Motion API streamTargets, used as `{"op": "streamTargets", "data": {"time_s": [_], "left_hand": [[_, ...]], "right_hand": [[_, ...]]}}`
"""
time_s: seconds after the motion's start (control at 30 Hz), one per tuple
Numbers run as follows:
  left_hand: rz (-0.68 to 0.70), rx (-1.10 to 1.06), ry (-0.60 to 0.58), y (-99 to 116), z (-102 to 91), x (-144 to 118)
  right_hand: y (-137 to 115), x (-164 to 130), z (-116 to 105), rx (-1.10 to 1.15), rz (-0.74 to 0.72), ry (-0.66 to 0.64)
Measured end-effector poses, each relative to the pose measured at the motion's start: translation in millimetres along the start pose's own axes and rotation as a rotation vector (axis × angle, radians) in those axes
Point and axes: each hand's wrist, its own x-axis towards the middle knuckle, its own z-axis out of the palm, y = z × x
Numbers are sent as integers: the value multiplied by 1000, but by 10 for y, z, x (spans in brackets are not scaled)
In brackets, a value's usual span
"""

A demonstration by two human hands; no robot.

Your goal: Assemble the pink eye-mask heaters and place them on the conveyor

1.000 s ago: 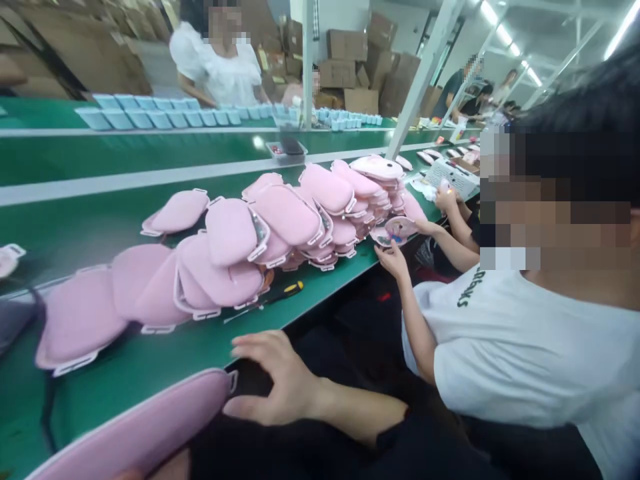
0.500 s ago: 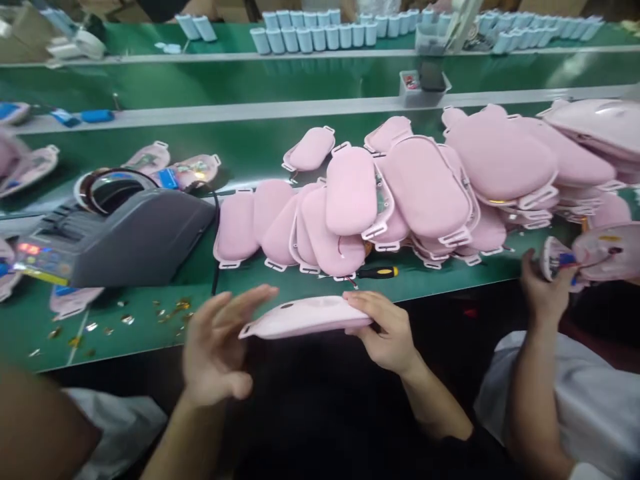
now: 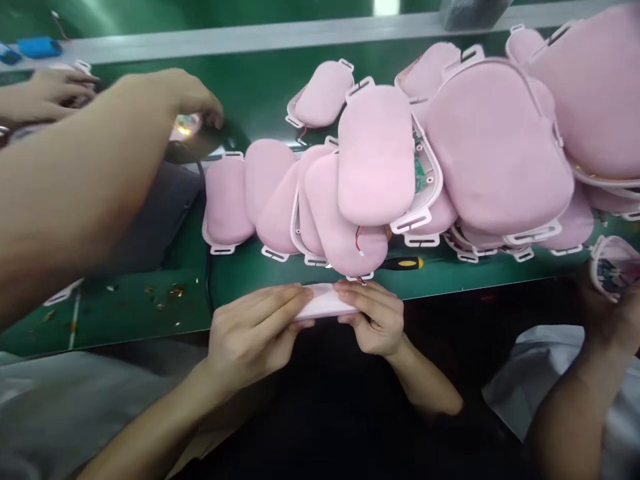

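At the lower centre of the frame, the left hand (image 3: 250,330) and right hand (image 3: 373,320) each close their grip on one end of a flat pink pad (image 3: 325,303), held edge-on at the near edge of the green bench (image 3: 150,313). Just above it a heap of pink pads (image 3: 400,160) covers the bench, with a yellow-handled screwdriver (image 3: 403,263) beneath. A co-worker's arm (image 3: 85,180) crosses the upper left.

Matt pink cloth pads (image 3: 373,157) on glossy white plastic frames, atop a smooth, faintly shiny green belt (image 3: 150,313).
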Motion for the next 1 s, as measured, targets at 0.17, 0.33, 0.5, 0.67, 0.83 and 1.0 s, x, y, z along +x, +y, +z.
{"op": "streamTargets", "data": {"time_s": [0.17,0.33,0.5,0.67,0.83,1.0], "left_hand": [[-5,-42,27,0,22,-125],[-313,-254,-171,-118,-156,-109],[-617,-671,-542,-390,-244,24],[-255,-325,-353,-291,-139,44],[78,-89,-156,11,5,-36],[92,-4,43,103,210,-21]], "right_hand": [[-44,25,33,32,5,-60],[-157,78,-197,-11,10,-257],[-180,-44,-398,-273,-231,-371],[-48,-102,-281,-229,-82,-298],[32,-72,-160,-71,-30,-214],[42,-72,-123,11,-6,-124]]}}
